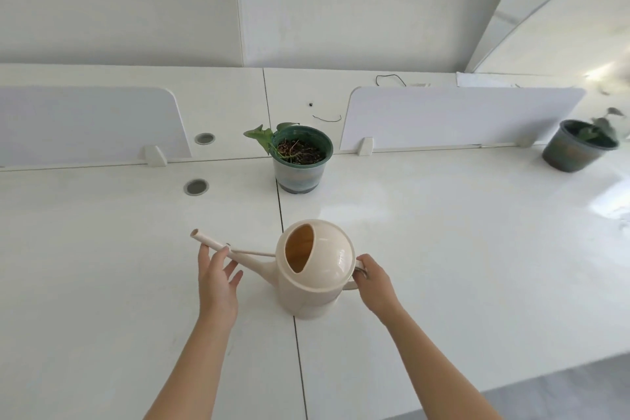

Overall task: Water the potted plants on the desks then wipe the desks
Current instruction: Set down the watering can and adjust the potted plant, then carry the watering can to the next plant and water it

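If the watering can [317, 269] were tipped under so light a steadying touch, its long spout [235, 253] might swing wide and spill onto the desk [443, 232] short of the soil. The left hand [216, 280] lay mostly open, fingertips resting against the spout near its tip, gripping nothing. The right hand [373, 283] was curled round the handle [358, 274]. The can sat at the seam between two desks; resting or just lifted, I could not tell. The nearer potted plant [301, 157] stood beyond it by the divider [456, 116]; a second pot [578, 147] stood well apart, far right.
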Available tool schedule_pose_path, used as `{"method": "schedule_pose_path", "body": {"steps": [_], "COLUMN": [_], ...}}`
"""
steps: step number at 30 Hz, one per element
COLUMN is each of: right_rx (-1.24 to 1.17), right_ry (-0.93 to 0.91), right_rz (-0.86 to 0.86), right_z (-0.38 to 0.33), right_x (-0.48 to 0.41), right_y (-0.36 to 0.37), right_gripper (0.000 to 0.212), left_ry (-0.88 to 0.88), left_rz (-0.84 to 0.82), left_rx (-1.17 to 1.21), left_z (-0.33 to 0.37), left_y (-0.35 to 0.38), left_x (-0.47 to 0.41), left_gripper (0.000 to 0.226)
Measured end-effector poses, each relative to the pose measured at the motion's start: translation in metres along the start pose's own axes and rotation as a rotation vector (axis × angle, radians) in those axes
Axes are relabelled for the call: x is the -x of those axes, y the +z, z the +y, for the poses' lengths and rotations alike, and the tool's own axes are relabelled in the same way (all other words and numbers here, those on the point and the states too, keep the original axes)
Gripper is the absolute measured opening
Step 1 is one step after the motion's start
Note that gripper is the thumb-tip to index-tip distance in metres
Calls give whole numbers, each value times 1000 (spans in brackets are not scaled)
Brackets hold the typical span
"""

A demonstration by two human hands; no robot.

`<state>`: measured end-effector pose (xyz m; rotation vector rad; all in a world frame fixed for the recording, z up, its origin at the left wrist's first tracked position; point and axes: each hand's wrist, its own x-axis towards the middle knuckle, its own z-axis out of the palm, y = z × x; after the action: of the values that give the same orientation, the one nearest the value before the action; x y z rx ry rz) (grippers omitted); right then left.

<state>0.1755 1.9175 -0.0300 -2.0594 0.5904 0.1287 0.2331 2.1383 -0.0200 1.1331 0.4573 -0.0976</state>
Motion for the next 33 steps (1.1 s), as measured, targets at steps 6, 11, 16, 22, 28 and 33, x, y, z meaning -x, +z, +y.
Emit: {"method": "schedule_pose_path", "body": {"steps": [6, 11, 16, 22, 28, 33], "right_rx": [-1, -71, -101, -85, -65, -90], "right_ry": [-35, -152, -269, -383, -465, -502], "right_rz": [1, -101, -284, -569, -797, -916], "right_z": [-6, -11, -13, -6, -7, -16], "right_x": [15, 38, 67, 102, 143, 192], "right_y": [-17, -43, -65, -62, -28, 15], "right_gripper": [28, 19, 14, 22, 13, 13], "left_ry": [51, 145, 204, 268, 342, 407], "left_rz": [-3, 37, 147, 363, 537, 689], "left_rx": [5, 59, 96, 159, 237, 331], "left_z": [8, 20, 19, -2, -10, -10], "left_y": [3, -6, -23, -62, -117, -173], "left_x": [12, 55, 119, 193, 259, 310], "left_gripper": [50, 37, 14, 12, 18, 27]}}
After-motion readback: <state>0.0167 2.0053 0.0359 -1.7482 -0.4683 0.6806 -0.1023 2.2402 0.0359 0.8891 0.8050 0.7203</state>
